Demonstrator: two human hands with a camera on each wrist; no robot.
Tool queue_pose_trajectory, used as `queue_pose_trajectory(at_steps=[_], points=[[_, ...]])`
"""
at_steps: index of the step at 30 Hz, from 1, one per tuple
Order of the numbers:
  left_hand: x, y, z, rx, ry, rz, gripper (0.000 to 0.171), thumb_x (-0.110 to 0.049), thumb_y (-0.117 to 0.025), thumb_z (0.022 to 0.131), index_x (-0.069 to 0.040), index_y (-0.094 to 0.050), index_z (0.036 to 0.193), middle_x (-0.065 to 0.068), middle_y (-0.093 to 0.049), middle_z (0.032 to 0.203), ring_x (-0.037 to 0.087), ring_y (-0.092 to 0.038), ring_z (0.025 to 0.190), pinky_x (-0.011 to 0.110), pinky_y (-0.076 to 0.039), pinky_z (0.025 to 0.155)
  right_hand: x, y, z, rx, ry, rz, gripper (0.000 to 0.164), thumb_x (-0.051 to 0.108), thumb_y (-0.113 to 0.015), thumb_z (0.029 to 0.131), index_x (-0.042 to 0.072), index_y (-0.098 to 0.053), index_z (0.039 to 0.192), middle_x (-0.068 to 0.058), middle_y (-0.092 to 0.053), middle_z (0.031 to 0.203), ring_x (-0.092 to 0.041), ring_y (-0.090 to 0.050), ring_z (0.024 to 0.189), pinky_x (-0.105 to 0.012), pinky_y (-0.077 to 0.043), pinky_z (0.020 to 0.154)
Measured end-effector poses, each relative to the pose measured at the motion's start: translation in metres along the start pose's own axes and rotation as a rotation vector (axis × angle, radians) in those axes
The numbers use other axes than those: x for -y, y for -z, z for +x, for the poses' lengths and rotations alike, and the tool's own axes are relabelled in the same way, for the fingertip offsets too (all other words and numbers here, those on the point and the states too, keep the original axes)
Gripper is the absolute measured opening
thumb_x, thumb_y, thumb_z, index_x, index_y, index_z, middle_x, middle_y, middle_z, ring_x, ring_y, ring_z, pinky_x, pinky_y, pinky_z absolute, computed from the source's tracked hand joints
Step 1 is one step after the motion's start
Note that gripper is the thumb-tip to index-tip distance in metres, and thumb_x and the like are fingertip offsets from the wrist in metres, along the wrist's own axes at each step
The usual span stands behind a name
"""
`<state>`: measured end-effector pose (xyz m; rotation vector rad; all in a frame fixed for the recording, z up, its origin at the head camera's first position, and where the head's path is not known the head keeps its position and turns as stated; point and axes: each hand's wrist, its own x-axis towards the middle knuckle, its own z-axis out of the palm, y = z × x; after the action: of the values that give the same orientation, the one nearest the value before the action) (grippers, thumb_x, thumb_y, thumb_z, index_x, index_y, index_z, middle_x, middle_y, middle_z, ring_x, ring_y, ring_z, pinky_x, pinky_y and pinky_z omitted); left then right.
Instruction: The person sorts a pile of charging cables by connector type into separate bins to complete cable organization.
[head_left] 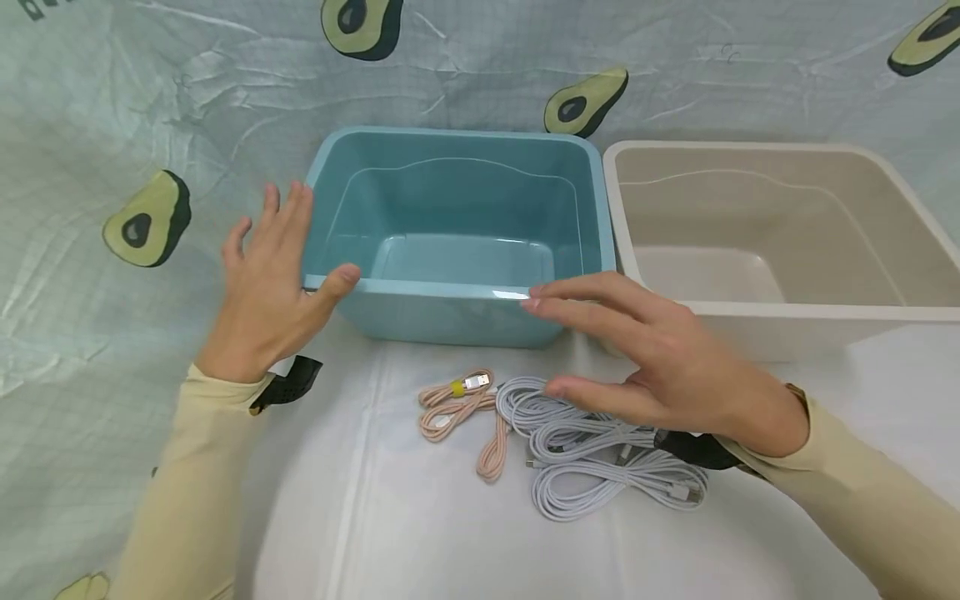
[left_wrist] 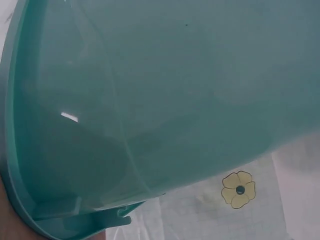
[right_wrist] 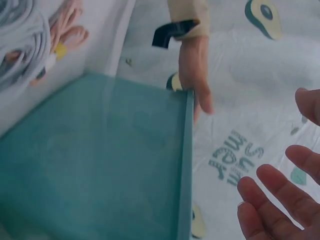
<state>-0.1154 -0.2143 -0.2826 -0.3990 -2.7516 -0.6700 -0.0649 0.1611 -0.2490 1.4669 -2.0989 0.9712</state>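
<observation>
Your left hand point(head_left: 266, 287) and right hand point(head_left: 648, 350), loosely spread, are framing the blue bin point(head_left: 450, 321), white cables point(head_left: 645, 475) and beige bin point(head_left: 840, 314) crowding close.

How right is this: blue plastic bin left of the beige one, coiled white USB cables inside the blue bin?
Wrong about the coiled white USB cables: the head view shows them on the white surface in front of the blue plastic bin, not inside. That bin does stand left of the beige bin.
</observation>
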Motion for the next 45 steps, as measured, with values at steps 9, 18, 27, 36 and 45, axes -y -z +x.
queue_pose_trajectory(at_steps=[9, 18, 27, 36, 45], points=[[-0.005, -0.004, -0.003, -0.053, -0.004, 0.1, 0.119, -0.093, -0.031, 0.087, -0.003, -0.023, 0.164, 0.016, -0.024, 0.172, 0.031, -0.014, 0.165, 0.06, -0.017, 0.129, -0.008, -0.049, -0.005, 0.093, 0.006, 0.167, 0.037, 0.025, -0.072, 0.099, 0.004, -0.068, 0.129, -0.007, -0.07, 0.123, -0.015, -0.069, 0.113, -0.02, -0.056, 0.1], [-0.008, -0.001, -0.004, -0.049, -0.044, 0.168, 0.115, -0.087, -0.037, 0.091, 0.005, -0.032, 0.159, 0.024, -0.032, 0.167, 0.04, -0.027, 0.16, 0.056, -0.019, 0.133, -0.023, -0.081, -0.004, 0.286, -0.104, 0.185, 0.04, 0.023, -0.074, 0.097, 0.012, -0.066, 0.135, 0.001, -0.07, 0.124, -0.005, -0.066, 0.109, -0.018, -0.056, 0.094], [-0.008, 0.0, -0.004, -0.022, -0.036, 0.193, 0.109, -0.081, -0.044, 0.094, 0.006, -0.033, 0.159, 0.026, -0.033, 0.166, 0.04, -0.028, 0.159, 0.051, -0.015, 0.135, -0.035, -0.106, 0.006, 0.467, -0.238, 0.19, 0.04, 0.026, -0.072, 0.098, 0.014, -0.067, 0.136, 0.0, -0.071, 0.124, -0.011, -0.068, 0.1, -0.022, -0.056, 0.092], [-0.006, -0.001, -0.005, -0.033, -0.037, 0.185, 0.112, -0.084, -0.04, 0.093, 0.007, -0.034, 0.158, 0.026, -0.035, 0.165, 0.04, -0.029, 0.159, 0.05, -0.015, 0.136, -0.048, -0.119, 0.016, 0.585, -0.323, 0.205, 0.037, 0.02, -0.073, 0.096, 0.009, -0.071, 0.131, -0.004, -0.074, 0.125, -0.015, -0.071, 0.112, -0.028, -0.057, 0.099], [-0.006, -0.002, -0.003, -0.03, -0.038, 0.184, 0.108, -0.081, -0.043, 0.095, 0.007, -0.034, 0.158, 0.026, -0.035, 0.166, 0.04, -0.029, 0.159, 0.049, -0.015, 0.136, -0.057, -0.13, 0.014, 0.657, -0.406, 0.213, 0.035, 0.01, -0.072, 0.092, 0.009, -0.074, 0.127, -0.004, -0.075, 0.122, -0.014, -0.069, 0.109, -0.026, -0.056, 0.097]])
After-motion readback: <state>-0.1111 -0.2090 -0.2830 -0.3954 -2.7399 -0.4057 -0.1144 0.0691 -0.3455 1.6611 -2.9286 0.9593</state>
